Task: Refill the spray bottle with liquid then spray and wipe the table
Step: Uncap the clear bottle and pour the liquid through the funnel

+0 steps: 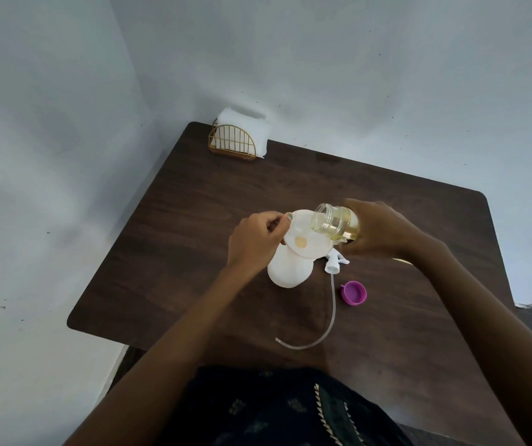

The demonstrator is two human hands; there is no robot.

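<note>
1. The spray bottle point(287, 272) was stood upright at mid-table point(193, 220), with a white funnel point(306, 235) seated in its neck.
2. The funnel rim was pinched between the closed fingers of the left hand point(255, 243).
3. The refill bottle point(335, 222) was clamped in the right hand point(377, 230), its long axis near horizontal, mouth directed left over the funnel bowl.
4. Further tilting was judged necessary for flow.
5. The trigger head point(335, 262), its tube and a purple cap point(354, 292) were laid just beside.
</note>
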